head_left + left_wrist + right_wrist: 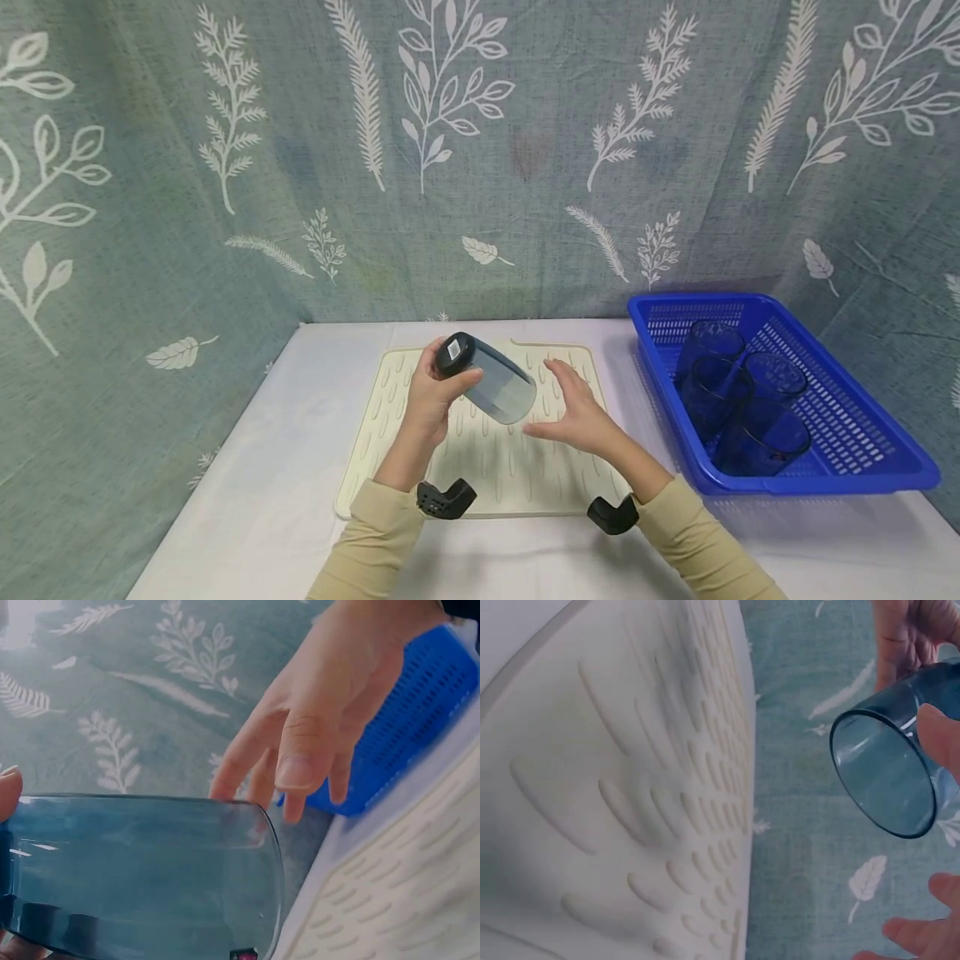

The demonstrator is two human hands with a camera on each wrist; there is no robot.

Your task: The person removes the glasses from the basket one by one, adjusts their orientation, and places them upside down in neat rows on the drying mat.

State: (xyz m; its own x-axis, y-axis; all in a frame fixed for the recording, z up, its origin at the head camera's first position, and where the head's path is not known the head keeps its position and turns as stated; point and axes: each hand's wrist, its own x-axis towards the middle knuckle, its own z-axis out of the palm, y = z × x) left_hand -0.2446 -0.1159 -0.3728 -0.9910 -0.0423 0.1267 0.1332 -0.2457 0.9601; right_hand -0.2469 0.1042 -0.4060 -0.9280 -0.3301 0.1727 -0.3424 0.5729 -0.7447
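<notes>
The left hand (pixel 435 392) grasps a blue glass (pixel 489 382) above the ridged mat (pixel 487 467) on the counter (pixel 247 500), lying tilted, its base up-left and its mouth down-right toward the released right hand (pixel 573 408) just beside it.

Glass tumbler (pixel 142 874) in left-wrist view: base end cut by left and bottom edges; only one fingertip of left hand (pixel 9 791) shows at the edge.

Right-wrist view: right hand (pixel 919 937) mostly out of frame, just fingers (pixel 939 739) beside tumbler rim.

Head view: label on tumbler base too small to read. Glasses in blue basket (pixel 862 467) right of drying mat (pixel 390 417) overlap, count unclear. Mat's near edge partly hidden behind forearms and wrist mounts.
</notes>
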